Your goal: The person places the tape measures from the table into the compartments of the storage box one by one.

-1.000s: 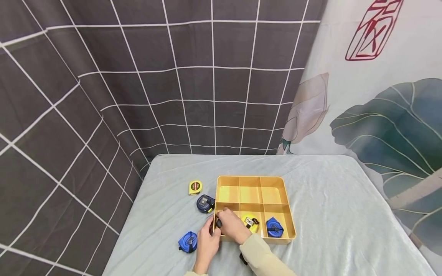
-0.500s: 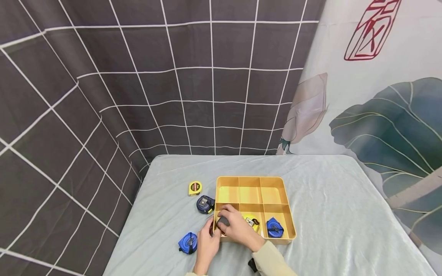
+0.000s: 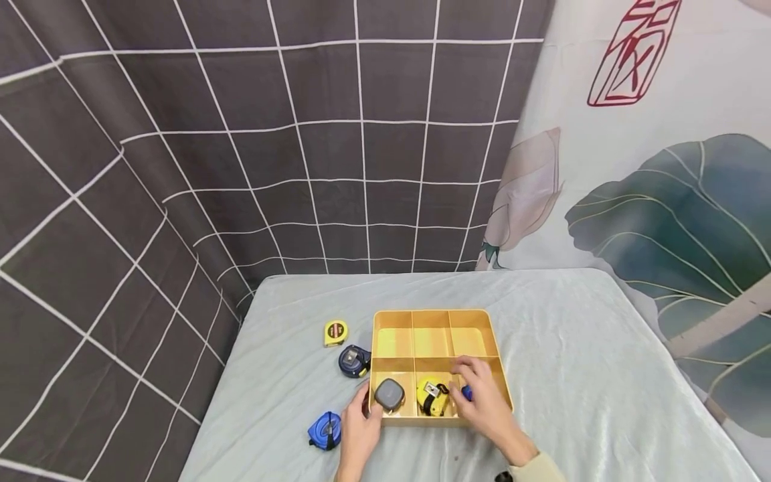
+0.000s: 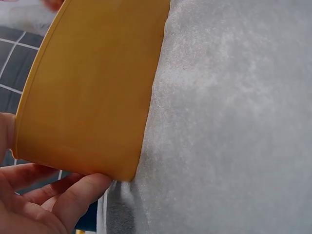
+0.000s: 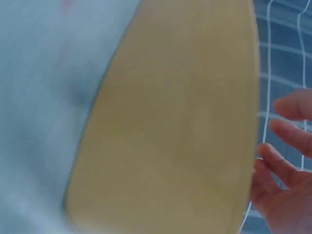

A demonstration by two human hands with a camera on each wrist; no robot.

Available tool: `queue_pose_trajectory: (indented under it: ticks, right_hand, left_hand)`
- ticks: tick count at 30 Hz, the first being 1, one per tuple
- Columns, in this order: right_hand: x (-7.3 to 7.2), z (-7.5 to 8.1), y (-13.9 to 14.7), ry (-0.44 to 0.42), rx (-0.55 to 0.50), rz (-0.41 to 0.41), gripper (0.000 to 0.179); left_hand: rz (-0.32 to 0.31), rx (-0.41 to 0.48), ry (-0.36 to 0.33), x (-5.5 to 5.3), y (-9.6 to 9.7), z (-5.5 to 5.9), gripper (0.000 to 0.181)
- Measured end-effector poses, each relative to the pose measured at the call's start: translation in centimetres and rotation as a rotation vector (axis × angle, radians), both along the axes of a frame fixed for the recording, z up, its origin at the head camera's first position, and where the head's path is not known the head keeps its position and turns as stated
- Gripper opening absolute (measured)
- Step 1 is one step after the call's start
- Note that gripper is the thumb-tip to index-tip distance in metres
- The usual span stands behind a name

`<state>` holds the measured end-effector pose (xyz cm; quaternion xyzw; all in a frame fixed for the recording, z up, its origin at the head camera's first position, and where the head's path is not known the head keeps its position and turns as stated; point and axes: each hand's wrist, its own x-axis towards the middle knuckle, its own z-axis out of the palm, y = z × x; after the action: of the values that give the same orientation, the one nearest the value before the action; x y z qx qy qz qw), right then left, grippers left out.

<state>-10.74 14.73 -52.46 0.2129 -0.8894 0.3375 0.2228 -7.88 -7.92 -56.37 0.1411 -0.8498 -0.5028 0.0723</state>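
Note:
A yellow compartment box (image 3: pixel 434 422) stands on the cloth-covered table. My left hand (image 3: pixel 359 432) grips its front left corner, thumb at the rim and fingers along the outer side; the left wrist view shows those fingers against the box wall (image 4: pixel 92 92). Over the front right compartment is my right hand (image 3: pixel 489 412), fingers spread and loosely bent, holding nothing. Beneath it a blue tape measure (image 3: pixel 467 393) is mostly hidden. The front left compartment holds a dark grey rounded-square tape measure (image 3: pixel 389 395), and the front middle one a yellow tape measure (image 3: pixel 429 396) with a black strap.
Left of the box lie a small yellow tape measure (image 3: pixel 335 333), a dark blue tape measure (image 3: pixel 354 361) close to the box wall, and a blue tape measure (image 3: pixel 325 430) near my left hand. A dark gridded curtain (image 3: pixel 325 154) hangs behind the table (image 3: pixel 572 375).
My right hand has let go of the dark grey tape measure in the front left compartment and moved right, over the front right compartment. The left hand stays at the box corner.

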Motion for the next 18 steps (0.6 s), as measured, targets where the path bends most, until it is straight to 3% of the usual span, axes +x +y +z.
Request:
queue_pose_trajectory:
  ticks: [4, 6, 9, 12, 15, 18]
  right_hand:
    - [-0.2, -1.0, 2.5, 0.131, -0.004, -0.101, 0.023]
    - [-0.1, -1.6, 3.6, 0.122, -0.022, -0.198, 0.028]
    - [0.1, -2.3, 4.5, 0.005, -0.067, -0.351, 0.035]
    - [0.6, -2.9, 5.0, -0.17, -0.089, -0.473, 0.04]
    - [0.9, -3.3, 5.1, -0.276, -0.083, -0.53, 0.037]
    - [0.8, -3.6, 5.0, -0.286, -0.109, -0.537, 0.033]
  left_hand:
    - [0.003, -0.009, 0.001, 0.0, 0.0, -0.2, 0.045]
    - [0.004, -0.013, -0.005, 0.0, 0.1, -0.3, 0.045]
    - [0.004, -0.018, -0.014, 0.0, 0.0, -0.4, 0.045]
    - [0.001, -0.017, -0.019, 0.1, 0.0, -0.3, 0.046]
    - [-0.001, -0.02, -0.02, 0.1, 0.0, -0.3, 0.046]
    - [0.002, -0.019, -0.011, -0.1, 0.0, -0.2, 0.046]
